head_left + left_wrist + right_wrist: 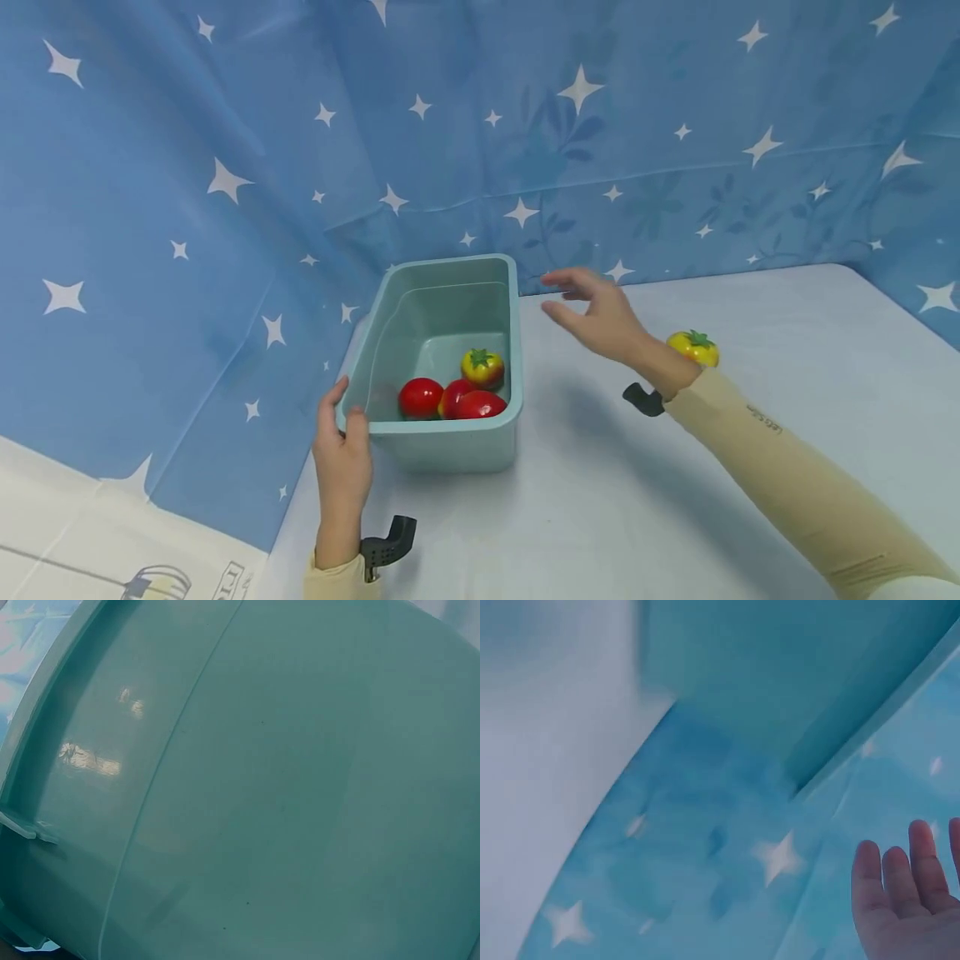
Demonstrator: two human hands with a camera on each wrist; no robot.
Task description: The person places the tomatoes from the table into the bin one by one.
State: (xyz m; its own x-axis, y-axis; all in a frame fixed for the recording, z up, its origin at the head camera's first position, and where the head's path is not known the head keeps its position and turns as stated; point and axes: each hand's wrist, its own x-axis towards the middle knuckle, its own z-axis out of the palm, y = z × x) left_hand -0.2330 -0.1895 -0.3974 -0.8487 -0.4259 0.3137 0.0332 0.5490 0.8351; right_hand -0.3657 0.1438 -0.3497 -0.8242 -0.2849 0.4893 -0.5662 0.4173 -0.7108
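Observation:
A light blue-green plastic bin [442,448] stands on the table, its outer wall [262,787] filling the left wrist view. My left hand [343,462] grips its near-left corner, thumb at the rim and fingers outside. Inside lie a round red fruit [420,397], two more red fruits [482,405] pressed together and a yellow-red tomato-like fruit [482,367] with a green leafy top. To the right of the bin, my right hand [600,321] hovers with nothing in it; its fingers [922,862] look extended in the right wrist view.
Another yellow fruit [694,347] with a green top sits on the white tabletop [795,392], partly behind my right wrist. A blue star-patterned curtain [465,150] hangs along the back and left of the table.

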